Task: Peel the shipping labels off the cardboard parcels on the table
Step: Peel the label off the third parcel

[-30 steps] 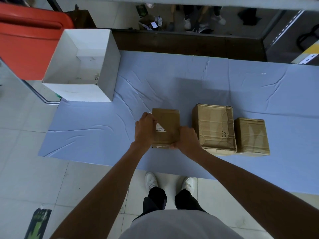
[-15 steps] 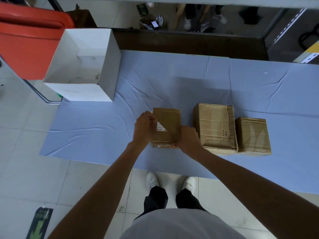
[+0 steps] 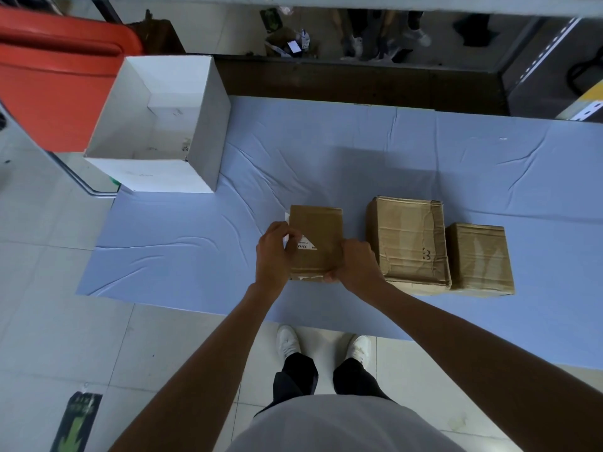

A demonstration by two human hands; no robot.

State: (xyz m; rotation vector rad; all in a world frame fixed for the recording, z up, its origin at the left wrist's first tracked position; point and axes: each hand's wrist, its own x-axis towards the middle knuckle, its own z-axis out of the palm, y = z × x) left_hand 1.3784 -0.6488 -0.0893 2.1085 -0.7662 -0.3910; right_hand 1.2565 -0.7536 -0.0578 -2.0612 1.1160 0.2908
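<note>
- Label (image 3: pixel 304 245), small and white, sits on top of the brown cardboard parcel (image 3: pixel 321 230) held between the hands on the blue-covered table (image 3: pixel 163 256). Its left part is lifted off the cardboard.
- Dark print on it reads roughly "33/42". The bigger parcel (image 3: pixel 408 236) just right of the right hand bears a scrawled "3".
- Left hand (image 3: pixel 275 252) pinches the label's loose edge, and right hand (image 3: pixel 354 264) grips the parcel's near right corner.
- Compared with half a second ago, a white flap now sticks out past the parcel's far left edge.

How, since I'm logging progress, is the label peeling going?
Nothing looks finished. In hand: the left hand pinches the white label, partly lifted from the left parcel, while the right hand grips that parcel. Left: finishing this peel; the middle parcel and right parcel show no label on visible faces, so cannot tell.
</note>
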